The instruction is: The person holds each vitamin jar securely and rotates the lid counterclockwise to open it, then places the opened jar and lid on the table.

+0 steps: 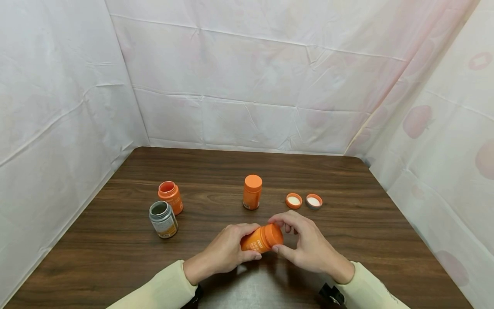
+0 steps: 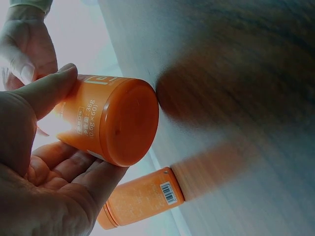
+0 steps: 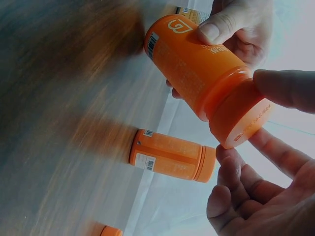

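Observation:
My left hand (image 1: 228, 249) grips the body of an orange bottle (image 1: 254, 241), thumb on one side and fingers on the other. The bottle is tilted, its capped end toward my right hand (image 1: 311, 245). That hand pinches the bottle's orange cap (image 3: 241, 114) between thumb and fingertips, with the other fingers loosely bent below. The cap sits on the bottle's neck. In the left wrist view the round base (image 2: 132, 123) of the bottle faces the camera, close over the table. A second orange bottle (image 1: 252, 193), capped, stands upright just beyond the hands.
On the left of the brown wooden table (image 1: 216, 171) stand an uncapped orange bottle (image 1: 173, 201) and an uncapped grey bottle (image 1: 164, 223). Two loose caps lie inside up at the right, one orange (image 1: 293, 201), one grey-sided (image 1: 314, 202). White sheeting (image 1: 247, 77) surrounds the table.

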